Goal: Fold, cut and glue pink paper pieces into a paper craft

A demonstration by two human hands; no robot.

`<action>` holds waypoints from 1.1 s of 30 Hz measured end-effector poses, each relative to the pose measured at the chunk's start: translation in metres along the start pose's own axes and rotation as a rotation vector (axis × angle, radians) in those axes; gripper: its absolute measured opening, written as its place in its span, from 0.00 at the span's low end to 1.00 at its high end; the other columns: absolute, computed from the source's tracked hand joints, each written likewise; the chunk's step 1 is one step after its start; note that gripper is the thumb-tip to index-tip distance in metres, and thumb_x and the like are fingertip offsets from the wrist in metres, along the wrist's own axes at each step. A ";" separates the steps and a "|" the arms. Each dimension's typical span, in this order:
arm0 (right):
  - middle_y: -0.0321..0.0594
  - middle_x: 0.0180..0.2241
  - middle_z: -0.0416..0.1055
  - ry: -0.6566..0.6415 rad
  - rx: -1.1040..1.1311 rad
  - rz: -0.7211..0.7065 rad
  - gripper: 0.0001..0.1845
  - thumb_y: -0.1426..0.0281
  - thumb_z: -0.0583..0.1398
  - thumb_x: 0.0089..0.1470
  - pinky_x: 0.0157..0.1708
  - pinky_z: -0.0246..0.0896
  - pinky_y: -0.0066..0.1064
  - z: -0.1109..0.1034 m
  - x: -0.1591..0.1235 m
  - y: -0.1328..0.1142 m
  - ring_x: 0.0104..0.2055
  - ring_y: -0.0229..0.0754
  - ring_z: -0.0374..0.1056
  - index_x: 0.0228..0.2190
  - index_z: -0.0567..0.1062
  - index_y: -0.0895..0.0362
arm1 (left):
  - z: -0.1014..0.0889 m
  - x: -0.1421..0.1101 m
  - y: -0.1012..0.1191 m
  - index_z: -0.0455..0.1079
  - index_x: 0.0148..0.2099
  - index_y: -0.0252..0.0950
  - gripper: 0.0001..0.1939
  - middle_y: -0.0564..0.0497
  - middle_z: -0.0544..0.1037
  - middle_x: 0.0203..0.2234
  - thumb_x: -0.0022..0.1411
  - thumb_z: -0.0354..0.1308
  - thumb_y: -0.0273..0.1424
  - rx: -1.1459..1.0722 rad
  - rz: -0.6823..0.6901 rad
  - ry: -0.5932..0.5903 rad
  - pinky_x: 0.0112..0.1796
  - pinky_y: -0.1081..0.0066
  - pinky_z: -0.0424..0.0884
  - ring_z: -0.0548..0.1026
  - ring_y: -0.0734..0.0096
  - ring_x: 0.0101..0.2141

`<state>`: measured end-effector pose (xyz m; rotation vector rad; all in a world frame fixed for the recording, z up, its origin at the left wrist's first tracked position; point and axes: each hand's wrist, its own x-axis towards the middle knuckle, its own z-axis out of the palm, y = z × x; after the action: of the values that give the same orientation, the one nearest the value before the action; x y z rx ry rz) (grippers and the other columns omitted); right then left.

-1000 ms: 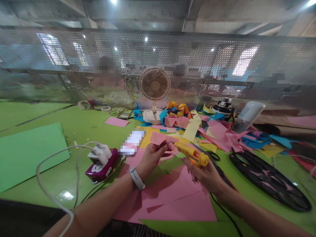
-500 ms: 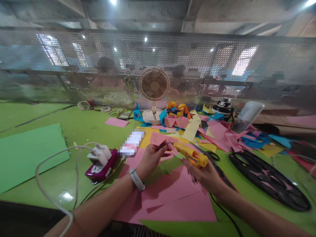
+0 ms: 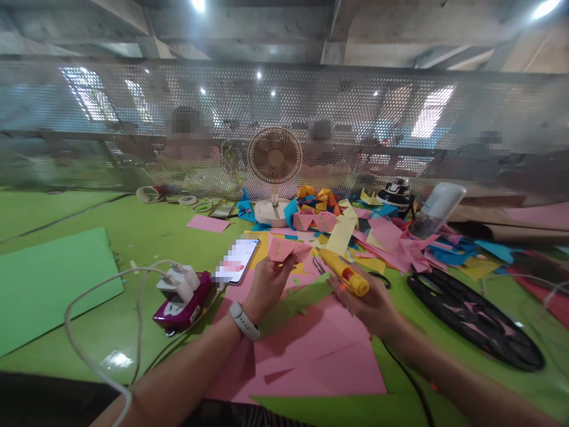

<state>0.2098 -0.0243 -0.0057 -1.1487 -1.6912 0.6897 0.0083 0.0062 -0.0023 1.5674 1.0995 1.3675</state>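
A pink paper piece (image 3: 280,247) with green dots is pinched in my left hand (image 3: 269,284), which wears a pale watch strap on its wrist. My right hand (image 3: 371,302) is wrapped round a yellow hot glue gun (image 3: 344,270), its nozzle pointing up and left, apart from the pink piece. A dark cord trails down from under my right wrist. Beneath both hands lie large pink sheets (image 3: 324,367) and a green paper (image 3: 293,305) with small green bits on it. Tweezers (image 3: 319,265) lie just left of the glue gun's front.
A desk fan (image 3: 274,157) stands at the back beside heaped paper scraps (image 3: 395,237). On the left are a phone (image 3: 240,261), a purple power strip (image 3: 182,302) with white plugs and cables, and a green sheet (image 3: 57,284). A black tray (image 3: 475,320) lies right.
My right hand has drawn the glue gun a little away from the pink piece, uncovering the tweezers. My left hand has tilted the pink piece. The whole view has shifted slightly.
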 end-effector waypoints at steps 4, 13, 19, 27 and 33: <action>0.39 0.27 0.68 0.077 -0.553 -0.201 0.13 0.59 0.59 0.47 0.28 0.57 0.30 -0.037 0.015 -0.006 0.27 0.41 0.65 0.30 0.67 0.56 | -0.004 0.008 0.000 0.72 0.39 0.33 0.16 0.48 0.76 0.35 0.51 0.61 0.38 -0.313 -0.143 0.068 0.39 0.65 0.71 0.74 0.64 0.37; 0.42 0.34 0.72 0.019 -1.056 0.196 0.19 0.56 0.58 0.43 0.29 0.57 0.33 -0.147 -0.022 0.070 0.32 0.47 0.69 0.35 0.69 0.54 | -0.020 0.026 -0.003 0.70 0.34 0.33 0.13 0.51 0.75 0.32 0.47 0.65 0.34 -0.559 -0.161 0.189 0.39 0.66 0.72 0.74 0.68 0.37; 0.42 0.35 0.72 0.012 -1.038 0.292 0.23 0.50 0.57 0.42 0.31 0.59 0.34 -0.177 -0.046 0.102 0.35 0.49 0.69 0.34 0.71 0.55 | -0.022 0.029 -0.007 0.70 0.33 0.34 0.12 0.53 0.75 0.30 0.46 0.66 0.32 -0.581 -0.164 0.194 0.37 0.70 0.72 0.75 0.71 0.35; 0.43 0.36 0.72 -0.103 -1.040 0.117 0.20 0.53 0.57 0.44 0.36 0.58 0.35 -0.162 -0.030 0.046 0.37 0.49 0.68 0.34 0.73 0.55 | -0.018 0.027 -0.008 0.70 0.34 0.34 0.14 0.52 0.76 0.31 0.45 0.66 0.35 -0.539 -0.188 0.173 0.38 0.68 0.71 0.75 0.69 0.35; 0.36 0.31 0.71 -0.339 -0.770 0.011 0.12 0.61 0.56 0.48 0.29 0.53 0.27 -0.056 0.005 0.010 0.32 0.39 0.66 0.33 0.71 0.55 | -0.017 0.025 -0.008 0.69 0.34 0.34 0.12 0.51 0.76 0.31 0.47 0.65 0.34 -0.527 -0.222 0.147 0.37 0.70 0.70 0.75 0.69 0.37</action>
<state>0.2642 -0.0185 0.0098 -1.6238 -2.3425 0.2274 -0.0083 0.0324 0.0005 0.9513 0.8708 1.4836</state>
